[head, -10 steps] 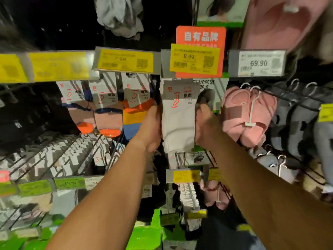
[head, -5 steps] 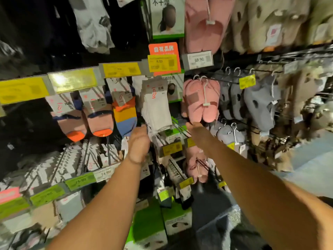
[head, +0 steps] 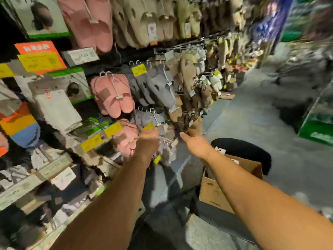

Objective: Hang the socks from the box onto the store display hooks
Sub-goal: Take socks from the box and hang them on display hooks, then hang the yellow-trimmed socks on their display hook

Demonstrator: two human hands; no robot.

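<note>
Two bare forearms reach forward from the bottom of the view. The left hand (head: 148, 141) is seen from the back with its fingers curled under, in front of the lower hooks; motion blur hides whether it grips anything, so I cannot tell. The right hand (head: 195, 143) is spread, fingers loose and apart, holding nothing. Below the right forearm sits a brown cardboard box (head: 216, 193) with its flaps up, resting on the floor just beside a black rounded object (head: 243, 150); its contents are hidden by the arm. Up at the left, a pack of white socks (head: 57, 110) with a ribbed knit and a paper band printed in red hangs tilted from a display hook, well apart from both hands. Beside it at the far left hang striped socks (head: 19, 123) in orange, yellow and blue. Yellow price tags (head: 113, 129) sit at the ends of the hooks. To the right of the white pack hang fluffy pink slippers (head: 113, 94) on a white plastic hanger, then smooth grey slippers (head: 158, 87), with beige ones higher up. An orange sign (head: 36, 48) stands above a yellow label. A pale grey floor (head: 252, 114) runs down the aisle, where the far shelves blur out.
</note>
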